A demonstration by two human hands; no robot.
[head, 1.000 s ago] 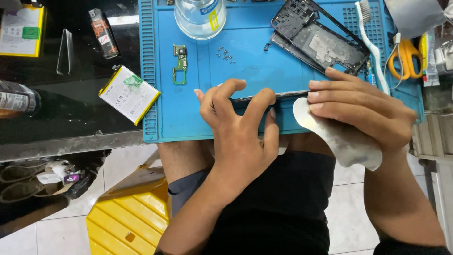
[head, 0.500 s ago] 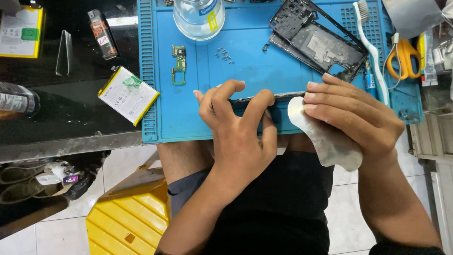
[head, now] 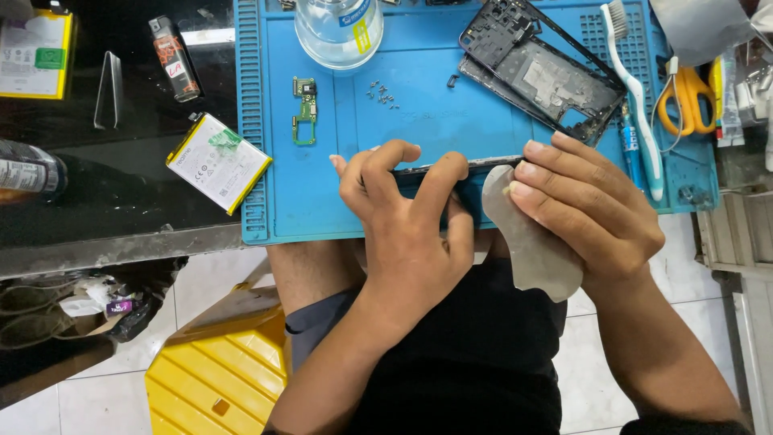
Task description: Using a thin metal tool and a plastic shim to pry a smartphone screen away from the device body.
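Worktop (head: 121, 234): dark, glossy surface with a worn grey front edge.

Lying directly on it:
- blue repair mat (head: 419, 121), ridged along its left side, reaching the front edge;
- flat battery (head: 218, 163), white with a yellow border, askew, just beside the mat's left edge;
- lighter (head: 175, 58), dark, farther back;
- clear bent plastic piece (head: 109, 90), left of the lighter;
- yellow-edged booklet (head: 34, 55), at the far left corner;
- bottle (head: 31, 171), on its side at the left edge, cut off by the frame.
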